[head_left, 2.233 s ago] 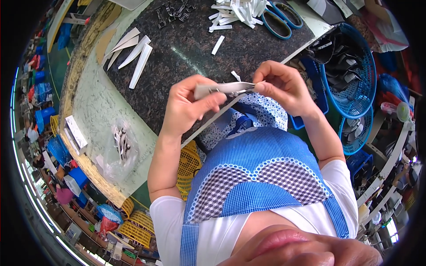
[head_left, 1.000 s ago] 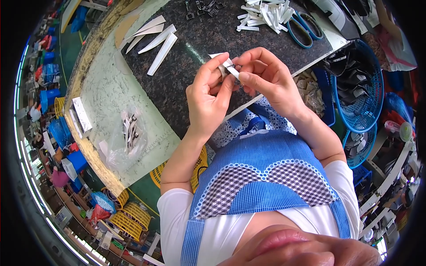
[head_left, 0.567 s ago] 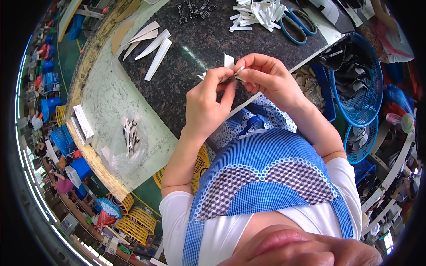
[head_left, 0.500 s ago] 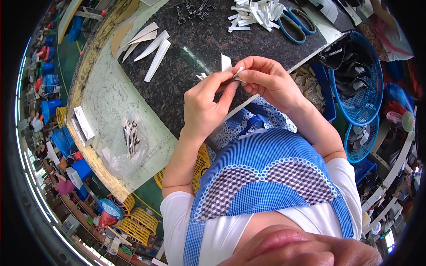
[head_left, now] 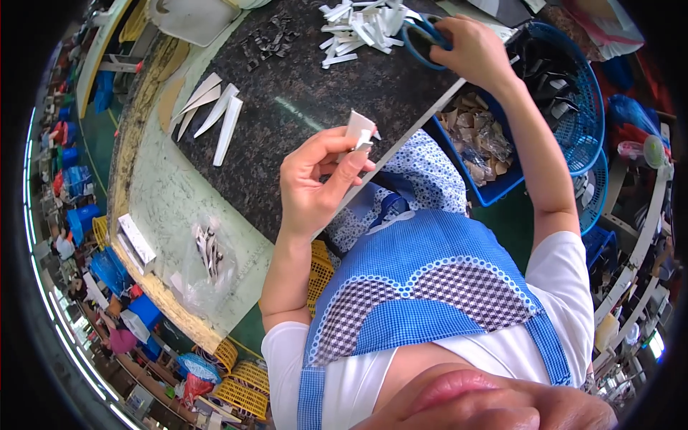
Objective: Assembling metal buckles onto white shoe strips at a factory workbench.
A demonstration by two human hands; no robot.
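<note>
Pinched in my left hand is a small folded white strip, its flat end standing up above the fingertips. That hand is closed, near the front edge of the dark stone slab. My right hand reaches out to the far right of the slab, its fingers closed around the blue handle of a pair of scissors. The scissors' blades are out of sight. Just left of them lies a heap of short white strips. Small black clips lie in a cluster farther left.
Long white tapered strips lie on the slab's left. A clear plastic bag with dark and white pieces sits on the pale table. Right of the slab stand a blue bin of scraps and a blue basket of black pieces.
My right hand has let go of the white strip, moved away to the upper right and taken hold of the scissors. The left hand keeps the strip, slightly lower and to the left.
</note>
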